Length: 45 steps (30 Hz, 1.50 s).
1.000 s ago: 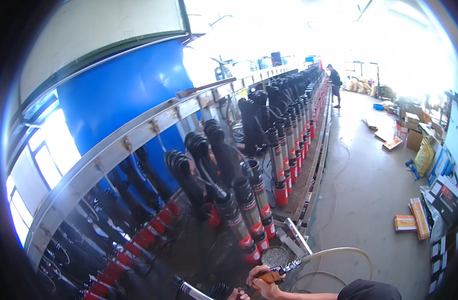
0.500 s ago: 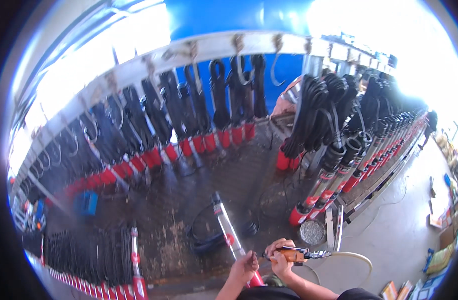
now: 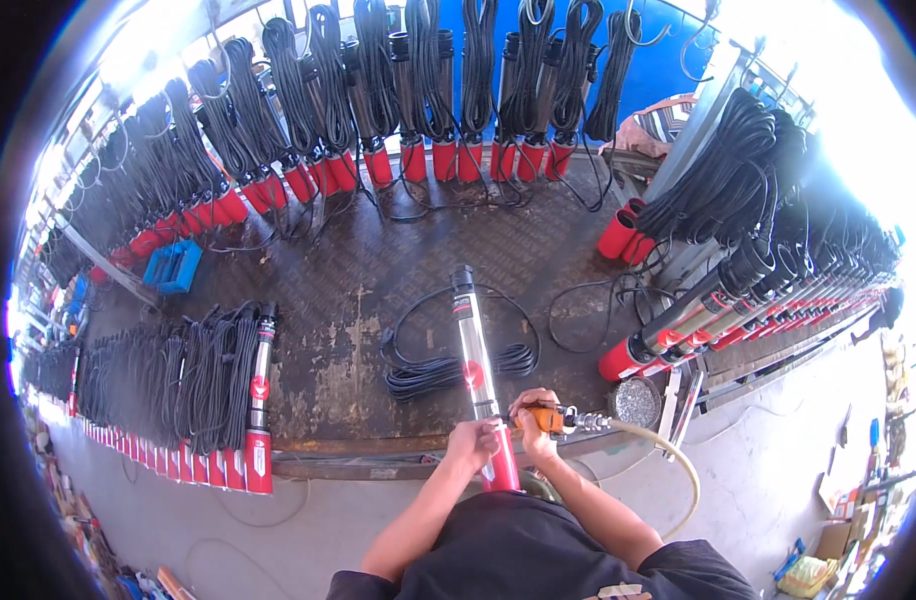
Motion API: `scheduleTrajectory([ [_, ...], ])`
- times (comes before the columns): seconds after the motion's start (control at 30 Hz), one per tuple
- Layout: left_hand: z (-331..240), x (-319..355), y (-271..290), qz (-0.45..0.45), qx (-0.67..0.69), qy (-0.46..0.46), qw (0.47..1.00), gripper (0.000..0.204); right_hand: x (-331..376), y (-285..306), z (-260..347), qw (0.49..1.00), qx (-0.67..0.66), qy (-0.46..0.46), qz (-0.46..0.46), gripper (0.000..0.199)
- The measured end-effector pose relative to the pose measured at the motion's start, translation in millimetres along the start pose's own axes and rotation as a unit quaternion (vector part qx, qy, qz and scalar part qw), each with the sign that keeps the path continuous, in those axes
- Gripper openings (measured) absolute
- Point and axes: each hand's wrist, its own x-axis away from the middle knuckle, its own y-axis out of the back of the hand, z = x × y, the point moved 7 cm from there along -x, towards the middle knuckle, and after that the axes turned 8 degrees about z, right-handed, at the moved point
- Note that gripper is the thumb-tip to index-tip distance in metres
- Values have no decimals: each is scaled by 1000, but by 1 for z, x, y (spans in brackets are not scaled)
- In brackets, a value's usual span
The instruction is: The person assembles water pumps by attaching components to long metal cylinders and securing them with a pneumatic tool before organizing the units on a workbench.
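A long steel cylinder with a red base, a submersible pump (image 3: 475,352), lies on the rusty metal plate floor (image 3: 343,310) pointing away from me. My left hand (image 3: 473,441) grips its red lower end (image 3: 500,465). My right hand (image 3: 531,420) holds an orange air tool (image 3: 550,418) against the pump's side; a pale hose (image 3: 658,452) runs from the tool to the right. The pump's black cable (image 3: 448,368) lies coiled under and around it.
Rows of similar pumps with coiled black cables hang along the back rail (image 3: 428,90) and stand racked at the right (image 3: 738,280). More lie in a row at the left (image 3: 193,385). A blue crate (image 3: 174,266) and a round tin of small parts (image 3: 637,401) sit nearby.
My head has turned down and left, from the long rack toward the plate floor. The pump on the floor and both hands with the orange tool now sit larger in the middle.
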Motion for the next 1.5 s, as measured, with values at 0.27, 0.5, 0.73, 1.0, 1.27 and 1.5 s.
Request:
scheduleTrajectory([
  [0.27,-32,1,47,-87,-169,-45,981,20,-3,17,-17,995,-23,-51,-77,23],
  [0.5,-65,-15,85,-163,-124,-156,966,8,1,-5,-12,1000,19,-10,12,21],
  [0.73,-70,-35,67,-93,-165,-118,975,20,0,4,-17,1000,13,-16,-22,22],
  [1.0,-84,-47,15,-9,-413,-69,908,39,-4,7,-24,999,17,-35,-28,22],
  [1.27,-65,-29,-12,-195,-687,-198,672,60,-15,79,-9,983,136,22,-123,22],
  [1.5,-23,5,48,-153,-600,-258,742,41,-2,91,-42,947,303,-41,-101,18],
])
